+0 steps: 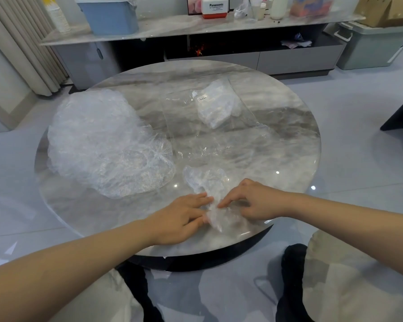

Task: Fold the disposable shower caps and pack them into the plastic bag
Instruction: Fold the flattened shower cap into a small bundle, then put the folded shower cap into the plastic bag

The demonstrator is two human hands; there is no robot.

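At lower centre, left hand [182, 217] and right hand [250, 201] are pressing a shower cap [206, 182] onto the desk [289, 159], fingers [197, 199] outstretched.

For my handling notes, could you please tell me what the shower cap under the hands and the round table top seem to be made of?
The shower cap looks like thin, clear plastic film: crinkled and see-through. The table top looks like polished grey-veined marble or a marble-look slab, glossy enough to mirror lights; which, I cannot tell.

Both hands [179, 217] [254, 202] on seemingly folded cap [205, 180]
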